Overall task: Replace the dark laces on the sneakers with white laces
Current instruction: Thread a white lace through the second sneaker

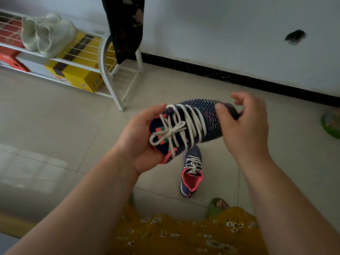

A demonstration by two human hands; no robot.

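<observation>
I hold a dark blue knit sneaker [211, 116] with a pink collar in the air, toe pointing right. White laces [176, 129] run through it and are tied in a bow. My left hand [141, 140] grips its heel end from below. My right hand [244, 126] grips the toe, thumb on top, index finger lifted. On the floor below stands the second sneaker [191, 173], upright, also with white laces tied in a bow. No dark laces are in view.
A white metal shoe rack [110, 70] stands at the back left with pale shoes [46, 34] on top and yellow [81, 70] and red boxes beneath. A dark cloth [127, 26] hangs by the wall. My foot in a green slipper [218, 206] is near the floor sneaker.
</observation>
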